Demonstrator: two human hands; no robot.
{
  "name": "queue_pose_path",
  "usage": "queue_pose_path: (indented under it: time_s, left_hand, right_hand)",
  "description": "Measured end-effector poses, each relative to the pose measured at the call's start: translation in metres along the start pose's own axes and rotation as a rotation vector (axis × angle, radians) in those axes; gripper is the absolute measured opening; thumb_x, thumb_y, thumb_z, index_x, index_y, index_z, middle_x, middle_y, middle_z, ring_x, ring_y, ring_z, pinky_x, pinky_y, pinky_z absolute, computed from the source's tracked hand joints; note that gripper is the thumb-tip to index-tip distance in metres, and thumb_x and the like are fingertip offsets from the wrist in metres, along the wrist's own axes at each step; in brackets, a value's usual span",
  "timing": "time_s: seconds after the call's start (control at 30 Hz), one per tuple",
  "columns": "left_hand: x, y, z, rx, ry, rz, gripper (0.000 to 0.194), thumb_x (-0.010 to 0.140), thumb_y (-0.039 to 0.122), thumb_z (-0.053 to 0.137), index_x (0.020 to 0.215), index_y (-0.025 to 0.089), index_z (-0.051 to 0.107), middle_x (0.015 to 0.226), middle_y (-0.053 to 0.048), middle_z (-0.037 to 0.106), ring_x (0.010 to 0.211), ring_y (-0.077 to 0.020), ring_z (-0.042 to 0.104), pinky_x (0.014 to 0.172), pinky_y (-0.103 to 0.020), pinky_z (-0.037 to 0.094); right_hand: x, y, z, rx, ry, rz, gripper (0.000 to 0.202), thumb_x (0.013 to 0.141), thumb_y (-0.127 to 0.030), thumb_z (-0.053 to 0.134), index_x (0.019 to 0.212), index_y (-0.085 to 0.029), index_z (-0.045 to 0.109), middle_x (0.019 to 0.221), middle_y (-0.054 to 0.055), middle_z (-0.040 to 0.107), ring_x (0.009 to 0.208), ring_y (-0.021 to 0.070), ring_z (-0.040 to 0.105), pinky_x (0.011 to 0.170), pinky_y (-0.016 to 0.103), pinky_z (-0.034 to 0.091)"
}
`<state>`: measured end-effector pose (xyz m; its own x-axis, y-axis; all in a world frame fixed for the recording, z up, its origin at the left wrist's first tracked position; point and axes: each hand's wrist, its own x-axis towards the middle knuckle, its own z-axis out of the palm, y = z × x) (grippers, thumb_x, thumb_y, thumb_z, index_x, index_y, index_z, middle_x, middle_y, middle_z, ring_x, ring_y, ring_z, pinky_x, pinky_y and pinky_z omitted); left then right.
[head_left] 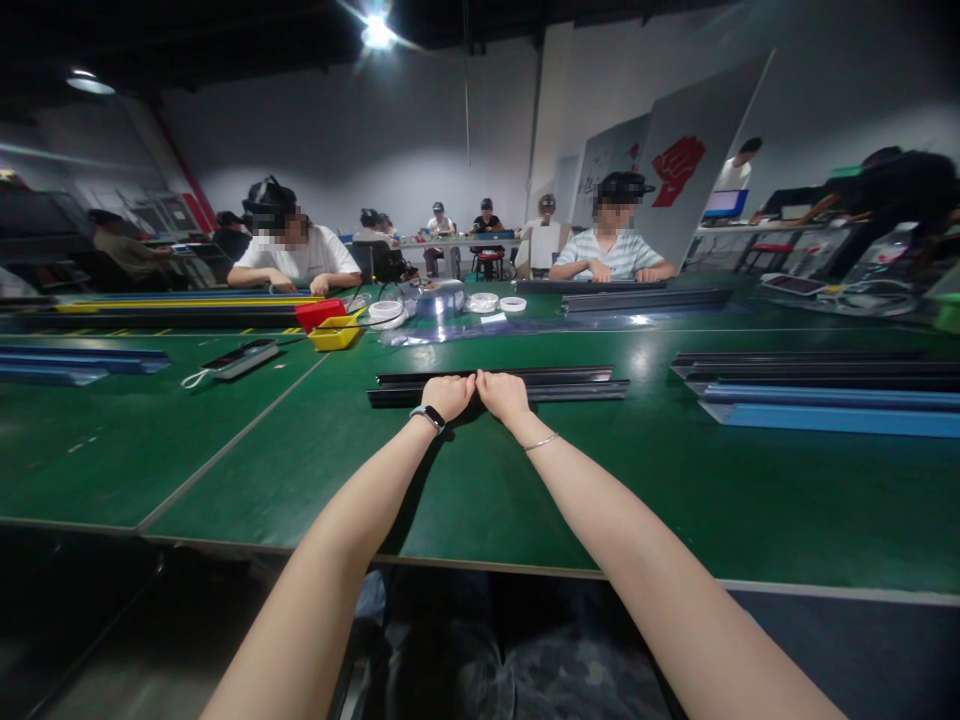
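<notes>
A long black channel-shaped profile (570,388) lies crosswise on the green table in front of me, with two raised edges running along it. Both my hands are at its middle, thumbs side by side and nearly touching. My left hand (448,397), with a watch on its wrist, is closed on the profile. Closed beside it is my right hand (504,396), a thin bangle on the wrist, gripping the same profile. My fingertips are hidden behind the knuckles, so what they press on along the far edge does not show.
More black profiles (795,368) and blue profiles (840,418) lie at the right. A phone (240,360), a yellow bin (335,332), a red bin (319,314) and tape rolls (386,315) lie beyond on the left. Two people work across the table (300,470).
</notes>
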<state>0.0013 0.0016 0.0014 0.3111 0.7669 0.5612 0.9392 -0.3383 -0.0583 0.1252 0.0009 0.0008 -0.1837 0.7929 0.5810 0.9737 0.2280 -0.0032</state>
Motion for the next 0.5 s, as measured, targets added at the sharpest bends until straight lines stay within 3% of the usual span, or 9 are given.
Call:
queue_pose_path:
  time_s: [0.3,0.5]
  left_hand:
    - [0.0002,0.0,-0.0017,0.005,-0.051,-0.088,0.06,0.082,0.041,0.011,0.073,0.009,0.061,0.069,-0.013,0.059,0.069,-0.0181,0.055,0.061,-0.027,0.035]
    - [-0.0013,-0.0015,-0.0033,0.026,-0.018,-0.105,0.058,0.082,0.039,0.013,0.07,0.009,0.061,0.066,-0.013,0.059,0.067,-0.0178,0.055,0.059,-0.027,0.035]
  right_hand:
    - [0.0002,0.0014,-0.0027,0.014,0.026,0.026,0.05,0.083,-0.034,0.013,0.073,-0.015,0.059,0.073,0.008,0.061,0.068,0.0146,0.053,0.06,0.023,0.033]
    - [-0.0012,-0.0022,-0.003,0.035,0.013,0.018,0.052,0.083,-0.036,0.014,0.072,-0.015,0.06,0.073,0.009,0.061,0.07,0.0146,0.054,0.062,0.023,0.034]
